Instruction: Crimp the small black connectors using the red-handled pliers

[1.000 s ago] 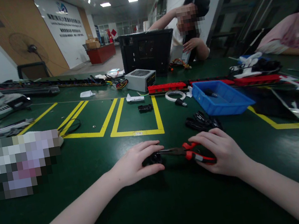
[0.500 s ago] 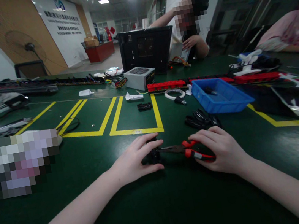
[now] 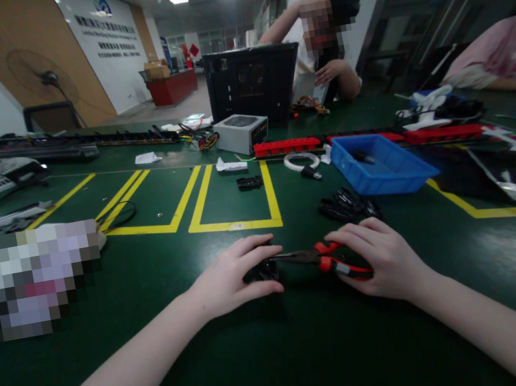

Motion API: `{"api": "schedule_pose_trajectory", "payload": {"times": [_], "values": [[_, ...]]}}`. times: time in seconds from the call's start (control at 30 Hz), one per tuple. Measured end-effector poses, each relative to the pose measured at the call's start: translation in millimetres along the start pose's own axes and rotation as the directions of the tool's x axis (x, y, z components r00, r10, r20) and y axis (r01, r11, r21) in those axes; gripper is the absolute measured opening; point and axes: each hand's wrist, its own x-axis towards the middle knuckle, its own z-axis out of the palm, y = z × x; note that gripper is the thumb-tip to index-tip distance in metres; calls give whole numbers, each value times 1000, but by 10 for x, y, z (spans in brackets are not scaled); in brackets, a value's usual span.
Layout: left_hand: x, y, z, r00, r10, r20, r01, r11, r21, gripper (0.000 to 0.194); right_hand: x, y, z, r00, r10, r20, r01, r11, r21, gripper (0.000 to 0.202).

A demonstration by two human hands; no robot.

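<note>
My left hand [image 3: 235, 273] is curled round a small black part [image 3: 268, 271] low over the green table [image 3: 249, 367]; its fingers hide much of the part. In my right hand [image 3: 384, 257] are long-nose pliers [image 3: 344, 267] with red and black handles. Their dark jaws point left and their tips reach the black part beside my left fingertips. Beyond my right hand lies a pile of black parts [image 3: 347, 204]. Another small black part [image 3: 249, 183] rests inside a yellow taped rectangle [image 3: 273, 197].
A blue tray [image 3: 385, 177] stands behind the black pile, with red strips [image 3: 287, 146] and a grey power supply [image 3: 242, 132] farther back. A black computer case [image 3: 253, 84] stands before a person [image 3: 337, 72]. Another person's pink sleeve [image 3: 488, 56] is at right.
The black part in my left hand has tilted and sits lower between the fingers. My right hand and the pliers have hardly moved.
</note>
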Motion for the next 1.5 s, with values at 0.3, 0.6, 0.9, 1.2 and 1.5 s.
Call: {"api": "schedule_pose_trajectory", "payload": {"times": [0.3, 0.6, 0.9, 1.2, 1.5], "values": [[1, -48, 66, 996, 65, -63, -56, 990, 133, 65, 1, -2, -2, 1000, -9, -6, 9, 1000, -3, 38], [-1, -13, 30, 997, -18, -70, 20, 999, 28, 67, -22, 4, 25, 999, 45, -14, -43, 996, 79, 87], [5, 22, -4, 998, -56, -38, 54, 997, -49, 62, -17, 10, 17, 999, -38, -4, 38, 999, -31, 64], [7, 52, -28, 997, -75, -27, 73, 994, -77, 58, -19, 22, 35, 999, 27, -21, -28, 999, -37, 54], [22, 19, 5, 999, -18, -28, 18, 1000, -8, 60, 11, 9, 17, 999, 4, -42, -6, 999, -42, 45]]}}
